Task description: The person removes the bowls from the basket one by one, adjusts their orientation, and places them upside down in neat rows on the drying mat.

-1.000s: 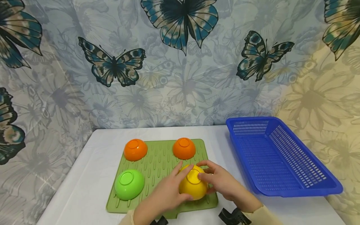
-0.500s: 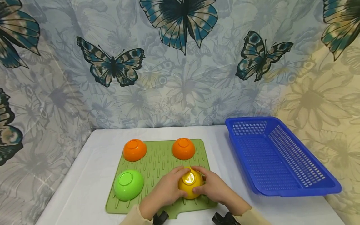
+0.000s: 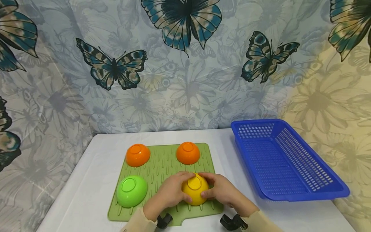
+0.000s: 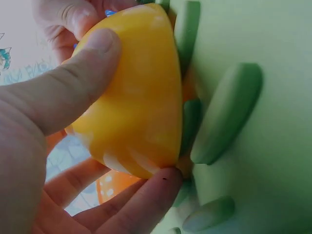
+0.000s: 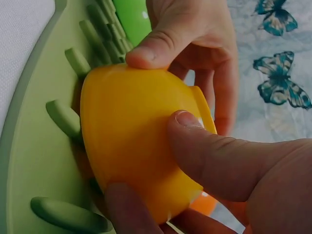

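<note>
A yellow bowl [image 3: 195, 190] sits upside down at the front right of a green ridged drying mat [image 3: 162, 180]. My left hand [image 3: 171, 190] grips its left side, thumb in front and fingers round the back. From the right, my right hand [image 3: 221, 191] holds the same bowl with its thumb low on the near wall. In the left wrist view the rim of the yellow bowl [image 4: 136, 97] is right at the ridges. The right wrist view has both thumbs on the yellow bowl [image 5: 136, 131].
Also upside down on the mat are a green bowl [image 3: 131, 191] at front left and two orange bowls at the back, a left orange bowl [image 3: 137, 155] and a right orange bowl [image 3: 187, 153]. A blue plastic basket [image 3: 290, 161] stands on the white tablecloth [image 3: 95, 170] at right.
Both hands have closed in round the yellow bowl, which has shifted slightly left and come down onto the mat. The other bowls and the basket have stayed in place.
</note>
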`<state>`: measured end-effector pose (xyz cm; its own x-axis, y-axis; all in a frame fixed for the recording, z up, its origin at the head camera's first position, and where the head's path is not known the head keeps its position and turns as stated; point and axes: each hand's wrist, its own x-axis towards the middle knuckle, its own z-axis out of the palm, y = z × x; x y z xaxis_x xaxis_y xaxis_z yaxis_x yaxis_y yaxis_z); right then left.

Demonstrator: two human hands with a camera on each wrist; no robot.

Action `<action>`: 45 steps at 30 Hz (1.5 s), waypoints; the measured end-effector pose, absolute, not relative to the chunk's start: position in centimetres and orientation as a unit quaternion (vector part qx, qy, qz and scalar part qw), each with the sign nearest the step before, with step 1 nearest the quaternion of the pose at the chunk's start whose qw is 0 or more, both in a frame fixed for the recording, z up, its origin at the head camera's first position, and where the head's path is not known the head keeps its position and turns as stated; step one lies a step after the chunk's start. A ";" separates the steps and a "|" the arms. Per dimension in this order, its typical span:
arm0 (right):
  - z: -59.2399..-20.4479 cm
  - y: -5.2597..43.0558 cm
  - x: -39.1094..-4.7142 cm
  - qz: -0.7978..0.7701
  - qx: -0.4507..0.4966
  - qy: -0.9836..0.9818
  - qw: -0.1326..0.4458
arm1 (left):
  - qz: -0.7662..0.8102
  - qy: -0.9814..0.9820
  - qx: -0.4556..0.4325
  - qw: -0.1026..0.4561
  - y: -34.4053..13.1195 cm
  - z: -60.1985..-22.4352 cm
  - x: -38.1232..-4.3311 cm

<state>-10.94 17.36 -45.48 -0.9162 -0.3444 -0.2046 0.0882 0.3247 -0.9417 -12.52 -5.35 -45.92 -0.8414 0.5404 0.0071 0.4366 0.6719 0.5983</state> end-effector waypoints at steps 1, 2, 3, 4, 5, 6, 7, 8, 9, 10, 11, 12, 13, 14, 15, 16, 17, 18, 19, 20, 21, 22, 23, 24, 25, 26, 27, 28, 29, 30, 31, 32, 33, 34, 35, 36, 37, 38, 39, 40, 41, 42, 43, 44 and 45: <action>-45.5 17.4 -11.0 -0.577 -0.080 0.791 0.187 | 0.303 0.911 0.267 0.087 -5.4 -45.9 -12.7; -45.6 17.3 -11.1 -0.578 -0.081 0.790 0.187 | 0.303 0.911 0.265 0.090 -5.4 -45.9 -12.8; -45.7 17.3 -11.2 -0.579 -0.081 0.790 0.186 | 0.303 0.911 0.262 0.092 -5.5 -45.9 -12.9; -45.7 17.3 -11.3 -0.579 -0.081 0.790 0.185 | 0.305 0.912 0.258 0.095 -5.5 -45.8 -13.0; -45.8 17.2 -11.4 -0.579 -0.081 0.790 0.184 | 0.306 0.912 0.254 0.098 -5.5 -45.9 -13.1; -45.9 17.2 -11.5 -0.577 -0.080 0.792 0.184 | 0.308 0.912 0.251 0.102 -5.5 -45.9 -13.2; -46.0 17.1 -11.5 -0.575 -0.079 0.793 0.183 | 0.309 0.913 0.246 0.105 -5.5 -45.9 -13.2; -46.1 17.0 -11.6 -0.572 -0.080 0.796 0.183 | 0.310 0.913 0.242 0.107 -5.5 -46.0 -13.2; -46.2 16.9 -11.6 -0.568 -0.079 0.798 0.183 | 0.311 0.914 0.237 0.110 -5.5 -46.0 -13.1; -46.3 16.8 -11.7 -0.564 -0.079 0.801 0.184 | 0.311 0.915 0.232 0.112 -5.5 -46.1 -13.1; -46.3 16.7 -11.7 -0.561 -0.079 0.803 0.184 | 0.310 0.916 0.228 0.112 -5.5 -46.2 -13.0; -46.4 16.6 -11.7 -0.557 -0.079 0.806 0.185 | 0.312 0.917 0.223 0.112 -5.4 -46.3 -12.9; -46.4 16.5 -11.7 -0.553 -0.079 0.809 0.183 | 0.313 0.918 0.219 0.111 -5.3 -46.3 -12.8; -46.4 16.6 -11.7 -0.548 -0.079 0.813 0.180 | 0.314 0.918 0.218 0.108 -5.2 -46.4 -12.8; -46.4 16.6 -11.6 -0.543 -0.078 0.817 0.177 | 0.314 0.918 0.219 0.105 -5.0 -46.4 -12.8; -46.4 16.8 -11.6 -0.537 -0.078 0.822 0.172 | 0.313 0.918 0.221 0.102 -4.8 -46.5 -12.7; -46.4 16.9 -11.5 -0.531 -0.078 0.827 0.167 | 0.314 0.918 0.224 0.097 -4.6 -46.5 -12.7; -46.4 17.1 -11.5 -0.523 -0.078 0.833 0.162 | 0.313 0.918 0.227 0.093 -4.4 -46.6 -12.7; -46.3 17.3 -11.5 -0.516 -0.078 0.838 0.158 | 0.311 0.917 0.231 0.090 -4.1 -46.6 -12.8; -46.3 17.5 -11.5 -0.510 -0.077 0.843 0.155 | 0.309 0.918 0.234 0.086 -3.9 -46.7 -12.8; -46.2 17.6 -11.5 -0.502 -0.077 0.847 0.154 | 0.305 0.919 0.235 0.085 -3.7 -46.8 -12.8; -46.2 17.8 -11.6 -0.495 -0.077 0.852 0.153 | 0.302 0.920 0.235 0.084 -3.5 -46.8 -12.8; -46.1 18.0 -11.6 -0.490 -0.077 0.855 0.152 | 0.299 0.921 0.236 0.082 -3.3 -46.9 -12.9; -46.0 18.1 -11.6 -0.485 -0.077 0.858 0.152 | 0.296 0.922 0.236 0.082 -3.1 -46.9 -12.9; -46.0 18.2 -11.7 -0.483 -0.076 0.859 0.153 | 0.293 0.923 0.235 0.083 -3.0 -46.9 -13.0; -45.9 18.3 -11.8 -0.480 -0.077 0.860 0.153 | 0.291 0.924 0.235 0.083 -2.9 -46.9 -13.1; -45.9 18.3 -11.8 -0.479 -0.079 0.861 0.152 | 0.289 0.924 0.235 0.083 -2.9 -46.9 -13.1; -45.9 18.4 -11.8 -0.481 -0.080 0.860 0.153 | 0.290 0.924 0.235 0.083 -2.8 -46.9 -13.1; -45.9 18.4 -11.8 -0.483 -0.081 0.859 0.152 | 0.290 0.924 0.236 0.083 -2.8 -46.9 -13.1; -45.9 18.4 -11.7 -0.486 -0.082 0.856 0.152 | 0.290 0.924 0.236 0.083 -2.8 -46.9 -13.1; -46.0 18.4 -11.7 -0.488 -0.083 0.856 0.151 | 0.291 0.923 0.237 0.084 -2.8 -46.9 -13.1; -46.0 18.4 -11.6 -0.488 -0.084 0.856 0.148 | 0.291 0.923 0.238 0.085 -2.8 -46.9 -13.0; -46.0 18.3 -11.4 -0.489 -0.085 0.856 0.146 | 0.292 0.923 0.237 0.087 -2.8 -46.8 -13.0; -46.1 18.3 -11.4 -0.488 -0.087 0.856 0.143 | 0.292 0.923 0.235 0.089 -2.9 -46.8 -12.9; -46.0 18.1 -11.3 -0.486 -0.088 0.858 0.139 | 0.290 0.924 0.234 0.090 -2.9 -46.7 -12.9; -46.0 18.0 -11.2 -0.483 -0.089 0.860 0.136 | 0.288 0.924 0.232 0.092 -3.0 -46.7 -12.8; -45.9 17.9 -11.1 -0.478 -0.089 0.864 0.132 | 0.287 0.925 0.230 0.094 -3.0 -46.6 -12.7; -45.8 17.8 -11.1 -0.474 -0.090 0.866 0.130 | 0.285 0.926 0.228 0.097 -3.0 -46.5 -12.6; -45.7 17.7 -11.0 -0.468 -0.089 0.870 0.127 | 0.282 0.927 0.226 0.098 -3.1 -46.3 -12.6; -45.6 17.6 -10.9 -0.459 -0.089 0.875 0.123 | 0.274 0.930 0.226 0.097 -3.1 -46.2 -12.5; -45.4 17.4 -10.7 -0.449 -0.086 0.881 0.119 | 0.260 0.933 0.228 0.095 -3.1 -46.0 -12.3; -45.1 17.3 -10.5 -0.436 -0.083 0.889 0.112 | 0.243 0.937 0.231 0.091 -3.1 -45.8 -12.1; -44.8 17.3 -10.3 -0.420 -0.078 0.898 0.102 | 0.223 0.942 0.236 0.084 -3.1 -45.6 -11.9; -44.3 17.2 -10.1 -0.402 -0.074 0.908 0.087 | 0.203 0.947 0.239 0.078 -3.2 -45.4 -11.6; -43.8 17.1 -9.9 -0.380 -0.070 0.920 0.067 | 0.184 0.951 0.239 0.069 -3.3 -45.1 -11.2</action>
